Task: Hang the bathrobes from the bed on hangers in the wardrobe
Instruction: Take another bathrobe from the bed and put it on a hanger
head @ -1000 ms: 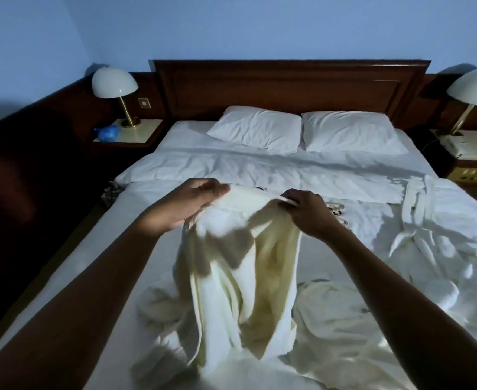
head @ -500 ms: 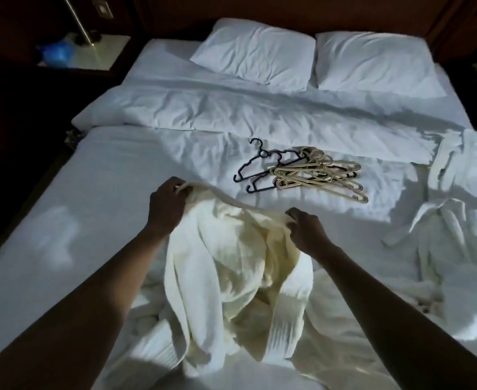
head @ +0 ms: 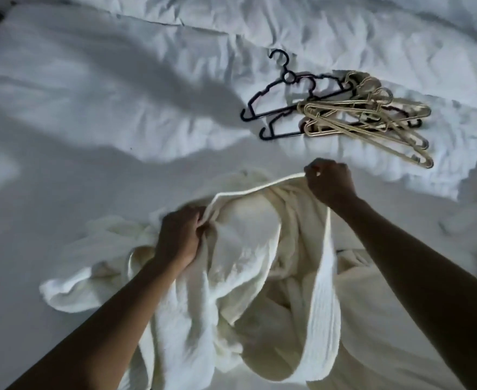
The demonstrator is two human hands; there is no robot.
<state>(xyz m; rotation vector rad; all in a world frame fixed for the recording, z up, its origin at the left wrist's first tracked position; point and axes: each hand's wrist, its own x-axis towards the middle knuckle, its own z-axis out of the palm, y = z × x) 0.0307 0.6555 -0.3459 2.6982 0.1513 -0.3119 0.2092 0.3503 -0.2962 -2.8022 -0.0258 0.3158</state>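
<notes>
Bathrobe (head: pixel 248 266) collar edge pinched by both hands; hangers (head: pixel 352 114) near.

Bathrobe (head: pixel 248 266): cream cloth, seen to be thick, soft and matt, with a nubbly towelling surface.
Front band (head: pixel 320 299): the same cloth, finely ribbed.
Bed sheet (head: pixel 62 170): white cloth, matt and smooth, lightly creased.
Duvet (head: pixel 175 38): white cloth, matt, heavily crumpled.
Black hangers (head: pixel 285 108): hard plastic, faintly glossy.
Beige hangers (head: pixel 372 128): slim, dull-finished; the material cannot be told.
Hooks (head: pixel 386 92): greyish, apparently metal.

White bed (head: pixel 62 170), rumpled duvet (head: pixel 344 21), dim light
</notes>
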